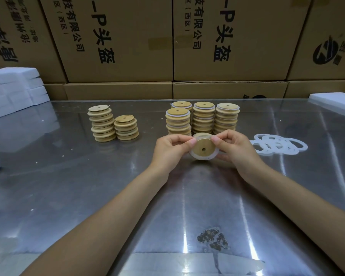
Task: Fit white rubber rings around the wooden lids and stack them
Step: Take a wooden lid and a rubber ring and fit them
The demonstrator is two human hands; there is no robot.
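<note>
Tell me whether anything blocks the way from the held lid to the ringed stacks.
Nothing visible does. The round wooden lid with its white rubber ring, held by the left hand and right hand, sits just in front of the ringed stacks.

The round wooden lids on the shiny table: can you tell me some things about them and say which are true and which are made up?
1. Both hands, left and right, hold one round wooden lid with a white rubber ring on it. True.
2. The loose white rubber rings lie left of the hands. False: they lie to the right.
3. The two stacks of bare wooden lids stand left of the hands. True.
4. The ringed lid stacks stand on a cardboard box. False: they stand on the shiny metal table.
</note>
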